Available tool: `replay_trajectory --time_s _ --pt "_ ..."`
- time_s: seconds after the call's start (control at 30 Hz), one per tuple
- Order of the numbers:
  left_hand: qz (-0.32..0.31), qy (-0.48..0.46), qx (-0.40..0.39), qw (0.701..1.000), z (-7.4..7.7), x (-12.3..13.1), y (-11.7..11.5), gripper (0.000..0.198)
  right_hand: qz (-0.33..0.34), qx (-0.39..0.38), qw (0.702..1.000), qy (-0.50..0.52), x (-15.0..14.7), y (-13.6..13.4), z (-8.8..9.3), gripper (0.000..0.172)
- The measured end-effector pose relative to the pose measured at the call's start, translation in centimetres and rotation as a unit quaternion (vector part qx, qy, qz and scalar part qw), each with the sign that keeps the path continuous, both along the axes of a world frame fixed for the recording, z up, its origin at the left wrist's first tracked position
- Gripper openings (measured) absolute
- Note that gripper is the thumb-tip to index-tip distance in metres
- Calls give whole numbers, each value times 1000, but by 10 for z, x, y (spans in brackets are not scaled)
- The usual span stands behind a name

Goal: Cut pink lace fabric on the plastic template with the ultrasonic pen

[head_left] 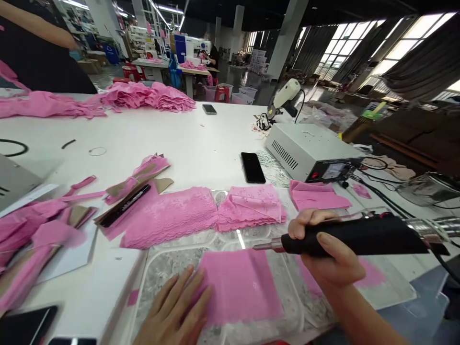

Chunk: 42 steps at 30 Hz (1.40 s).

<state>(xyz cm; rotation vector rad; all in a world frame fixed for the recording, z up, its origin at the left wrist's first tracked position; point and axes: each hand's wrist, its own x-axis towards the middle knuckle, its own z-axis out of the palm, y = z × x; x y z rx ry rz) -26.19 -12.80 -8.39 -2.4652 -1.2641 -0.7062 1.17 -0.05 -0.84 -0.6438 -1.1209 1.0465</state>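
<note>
My left hand [179, 306] lies flat with fingers spread, its fingertips on the left edge of a pink fabric piece [240, 287]. The fabric rests on a clear, grey-patterned plastic board [168, 263]. In my right hand [334, 258] is a black-handled tool [355, 235] with a thin metal tip, held roughly level. Its tip points left, near the fabric's upper right edge; whether it touches cannot be made out. Just behind are two stacks of pink lace pieces, a left stack [179, 213] and a right stack [251, 206]. More pink fabric shows partly under my right wrist.
A grey box with a meter [312, 151] stands at the right, cables beside it. A phone [252, 167] lies near it. Folded pink fabric [318, 195] is in front of the box. Pink bundles [46, 235] fill the left. A person [39, 48] stands across the table.
</note>
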Motion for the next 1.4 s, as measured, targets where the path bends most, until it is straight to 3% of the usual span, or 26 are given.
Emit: replay_trajectory --time_s 0.13,0.27,0.97,1.23,1.4 --pt "-15 2 9 1000 4 -3 2 33 -48 -3 999 -16 24 -5 -8 8" --pt "-17 30 -22 999 13 -5 2 32 -68 0 998 -2 28 -5 -12 9" --pt "-7 43 -16 999 17 -1 1 32 -22 29 999 -13 23 -1 -15 6" --pt "-26 18 -27 999 25 -2 -2 30 -14 -12 1000 22 36 -11 -10 9" --pt "-37 11 -25 999 26 -3 -10 29 -16 -5 999 30 28 -13 -11 9"
